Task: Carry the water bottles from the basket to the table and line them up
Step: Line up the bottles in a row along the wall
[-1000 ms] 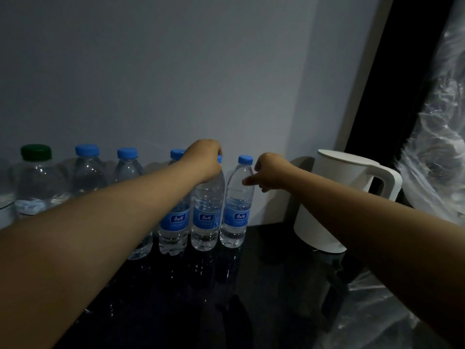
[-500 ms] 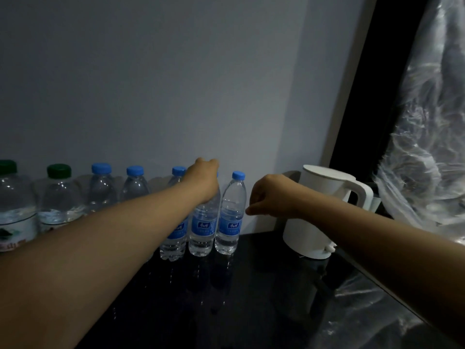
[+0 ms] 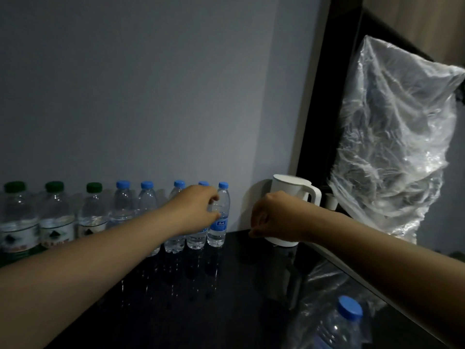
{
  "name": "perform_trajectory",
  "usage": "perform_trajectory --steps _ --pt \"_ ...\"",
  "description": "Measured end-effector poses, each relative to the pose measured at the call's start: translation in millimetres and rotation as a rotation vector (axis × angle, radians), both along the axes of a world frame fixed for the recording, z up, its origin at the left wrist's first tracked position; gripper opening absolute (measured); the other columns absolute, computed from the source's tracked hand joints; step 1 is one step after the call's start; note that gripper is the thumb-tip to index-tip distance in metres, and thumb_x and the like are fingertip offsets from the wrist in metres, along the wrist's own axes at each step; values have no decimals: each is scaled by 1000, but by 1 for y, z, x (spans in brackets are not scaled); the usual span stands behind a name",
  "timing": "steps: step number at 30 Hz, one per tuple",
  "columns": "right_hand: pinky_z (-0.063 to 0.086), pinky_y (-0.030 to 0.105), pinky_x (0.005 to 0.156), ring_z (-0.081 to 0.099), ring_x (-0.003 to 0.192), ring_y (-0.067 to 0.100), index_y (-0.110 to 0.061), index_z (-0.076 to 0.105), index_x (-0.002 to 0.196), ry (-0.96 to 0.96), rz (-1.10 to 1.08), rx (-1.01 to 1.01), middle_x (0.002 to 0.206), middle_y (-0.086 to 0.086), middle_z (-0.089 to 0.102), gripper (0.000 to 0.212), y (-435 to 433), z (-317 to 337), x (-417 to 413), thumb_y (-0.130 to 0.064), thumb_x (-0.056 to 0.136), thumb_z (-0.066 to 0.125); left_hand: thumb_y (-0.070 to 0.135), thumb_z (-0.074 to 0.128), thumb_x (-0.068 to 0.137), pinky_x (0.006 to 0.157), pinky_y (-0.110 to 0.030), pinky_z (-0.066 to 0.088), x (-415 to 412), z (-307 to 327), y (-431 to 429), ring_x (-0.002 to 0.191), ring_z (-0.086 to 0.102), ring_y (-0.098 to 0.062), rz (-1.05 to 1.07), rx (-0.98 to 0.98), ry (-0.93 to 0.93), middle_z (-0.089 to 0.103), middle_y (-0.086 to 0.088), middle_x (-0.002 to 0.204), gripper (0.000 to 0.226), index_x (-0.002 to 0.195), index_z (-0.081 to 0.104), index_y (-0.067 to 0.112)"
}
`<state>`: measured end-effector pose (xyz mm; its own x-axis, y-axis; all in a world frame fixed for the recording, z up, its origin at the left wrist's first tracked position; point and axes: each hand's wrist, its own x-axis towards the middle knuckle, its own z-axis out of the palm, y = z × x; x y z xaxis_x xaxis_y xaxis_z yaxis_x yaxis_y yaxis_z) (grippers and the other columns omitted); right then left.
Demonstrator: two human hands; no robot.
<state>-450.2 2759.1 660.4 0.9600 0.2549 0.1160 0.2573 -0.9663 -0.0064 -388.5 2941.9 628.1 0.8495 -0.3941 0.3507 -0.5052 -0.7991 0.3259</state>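
**Water bottles, row on the surface: end of the line being settled**

Head view. Three green-capped clear plastic bottles (image 3: 54, 212) and five blue-capped clear plastic bottles (image 3: 123, 202) stand upright along the grey wall on the glossy black surface (image 3: 226, 285).

- **Left hand** (image 3: 193, 210): grip curled at the end bottle (image 3: 219, 222). Cannot tell whether it is holding.
- **Right hand** (image 3: 274, 220): closed fist, empty, in front of the white kettle (image 3: 289, 185).
- **Step, as judged:** aligning. The next move likely calls for fetching the plastic-wrapped blue-capped bottle (image 3: 334, 328).
- **Since a second ago:** the left hand has dropped from the cap, and the right has drawn back.

Bottles (image 3: 120, 212) stand in a row on the tabletop (image 3: 201, 298) against the wall (image 3: 151, 96); a kettle (image 3: 292, 197) stands to their right.
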Motion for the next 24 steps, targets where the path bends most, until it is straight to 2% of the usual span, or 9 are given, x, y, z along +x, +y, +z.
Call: perform_trajectory --steps 2,4,8,10,14,18,22,24 --pt "36 11 58 58 85 11 -16 68 103 -22 -3 3 104 1 69 22 1 2 -24 -31 87 64 32 61 88 99 -37 45 -23 0 1 108 58 -18 -26 -7 -4 61 1 119 37 121 56 18" --pt "43 15 67 62 89 12 -17 68 103 -37 -6 15 103 0 69 21 1 4 -50 -30 87 65 31 62 87 95 -39 48 -44 -2 3 103 59 -19 -50 -13 -1 61 -2 114 33 117 57 18" --pt "54 27 83 64 92 13 -17 71 101 -61 -17 47 101 -1 70 21 -4 4 -96 -29 85 67 34 64 86 95 -32 49 -83 -10 3 105 58 -14 -86 -38 18 59 3 117 38 121 56 20" --pt "54 28 83 64 91 12 -18 72 99 -84 -37 53 99 -2 70 19 -9 1 -115 -31 85 68 35 64 86 94 -28 48 -100 -15 0 106 57 -12 -110 -35 39 59 4 118 41 124 55 21" --pt "55 30 84 65 90 11 -19 72 97 -100 -94 70 96 -2 71 19 -27 -5 -141 -32 83 69 34 64 86 94 -32 50 -125 -24 -7 103 57 -11 -141 -12 54 60 4 115 38 120 56 22" --pt "56 32 84 66 87 10 -20 72 95 -116 -158 123 94 -3 72 20 -51 -16 -150 -34 80 72 35 64 87 93 -27 50 -138 -33 -13 107 55 -6 -174 -11 96 57 9 122 44 127 50 27" --pt "53 27 86 63 94 10 -19 67 109 -110 -194 151 108 -3 67 30 -66 -33 -148 -33 82 70 35 64 86 91 -24 50 -144 -42 -20 105 54 -4 -187 -6 107 57 10 122 46 129 48 28" --pt "52 29 88 61 98 13 -19 63 115 -122 -215 146 113 0 65 36 -71 -42 -143 -33 82 70 35 64 86 91 -25 50 -145 -47 -23 105 55 -4 -185 -2 108 57 10 122 46 129 49 29"
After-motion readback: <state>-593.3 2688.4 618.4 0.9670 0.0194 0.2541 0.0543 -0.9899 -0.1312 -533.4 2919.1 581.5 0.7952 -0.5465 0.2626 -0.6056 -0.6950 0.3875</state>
